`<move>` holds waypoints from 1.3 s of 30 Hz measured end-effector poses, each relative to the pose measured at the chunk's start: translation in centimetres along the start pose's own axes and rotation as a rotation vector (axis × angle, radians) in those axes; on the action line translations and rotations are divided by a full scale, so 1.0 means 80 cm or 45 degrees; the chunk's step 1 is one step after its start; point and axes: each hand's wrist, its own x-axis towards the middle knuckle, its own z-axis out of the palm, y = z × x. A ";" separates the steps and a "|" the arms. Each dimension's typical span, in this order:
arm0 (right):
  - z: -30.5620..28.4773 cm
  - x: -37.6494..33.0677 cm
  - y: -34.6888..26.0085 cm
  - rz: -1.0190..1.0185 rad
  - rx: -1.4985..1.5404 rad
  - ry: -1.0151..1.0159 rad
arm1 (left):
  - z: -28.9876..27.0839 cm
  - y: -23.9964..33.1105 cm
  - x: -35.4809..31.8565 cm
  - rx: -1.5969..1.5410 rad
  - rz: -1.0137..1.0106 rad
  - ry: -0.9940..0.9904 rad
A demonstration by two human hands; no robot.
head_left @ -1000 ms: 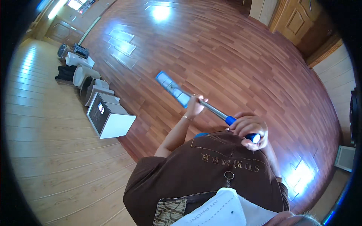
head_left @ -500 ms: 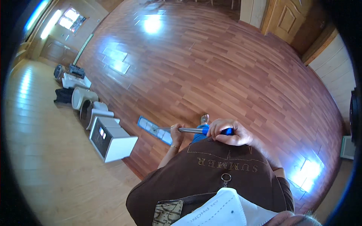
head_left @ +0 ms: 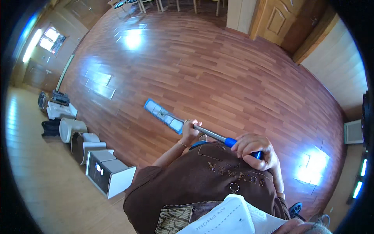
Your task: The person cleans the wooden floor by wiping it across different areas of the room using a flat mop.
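I hold a flat mop with both hands. Its blue rectangular head (head_left: 163, 116) lies flat on the reddish wooden floor (head_left: 218, 78), ahead of me and slightly left. My left hand (head_left: 189, 132) grips the metal pole (head_left: 210, 134) low down, just behind the mop head. My right hand (head_left: 255, 150) is closed around the blue grip at the pole's upper end, close to my chest. My brown shirt fills the lower middle of the view.
Along the left wall stand a white box-shaped appliance (head_left: 109, 175), white round containers (head_left: 74, 130) and several dark items (head_left: 54, 101). A wooden door (head_left: 278, 21) is at the far right, chair legs (head_left: 156, 4) at the top, and a white unit (head_left: 353, 132) at the right edge.
The mop head was pulled in close and left half a second ago; now it has slid forward again and sits farther out. My right hand moved right along with the pole.
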 end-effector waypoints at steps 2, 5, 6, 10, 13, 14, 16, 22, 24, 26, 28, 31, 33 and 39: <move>0.016 0.023 -0.037 0.034 -0.135 0.057 | -0.021 0.017 0.025 -0.152 0.019 -0.077; 0.024 0.010 -0.064 0.041 -0.308 0.255 | 0.006 0.061 0.071 -0.217 0.232 -0.154; 0.029 0.002 -0.074 0.060 -0.410 0.298 | 0.019 0.067 0.080 -0.276 0.287 -0.233; 0.045 -0.016 -0.114 0.064 -0.775 0.524 | 0.078 0.118 0.109 -0.377 0.490 -0.578; 0.065 -0.032 -0.137 0.153 -1.022 0.627 | 0.102 0.162 0.109 -0.566 0.774 -0.623; 0.073 -0.032 -0.146 0.177 -1.089 0.641 | 0.111 0.177 0.108 -0.638 0.804 -0.698; 0.071 -0.046 -0.157 0.124 -1.210 0.520 | 0.137 0.197 0.103 -0.584 0.910 -0.879; 0.084 -0.051 -0.179 0.001 -1.255 0.515 | 0.161 0.258 0.086 -0.574 1.097 -1.156; 0.075 -0.046 -0.181 0.008 -1.268 0.503 | 0.173 0.259 0.085 -0.397 1.098 -1.211; 0.061 -0.044 -0.170 -0.018 -1.248 0.456 | 0.178 0.247 0.095 -0.373 1.132 -1.104; 0.053 -0.044 -0.144 -0.096 -1.209 0.539 | 0.224 0.212 0.099 -0.348 0.898 -1.254; 0.042 -0.037 -0.106 -0.120 -1.310 0.754 | 0.170 0.218 0.159 -0.358 0.925 -1.026; 0.028 -0.027 -0.073 -0.119 -1.199 0.758 | 0.163 0.184 0.186 -0.359 0.861 -0.887; 0.022 0.018 0.011 0.016 -0.943 0.743 | 0.149 0.043 0.237 -0.270 0.839 -0.492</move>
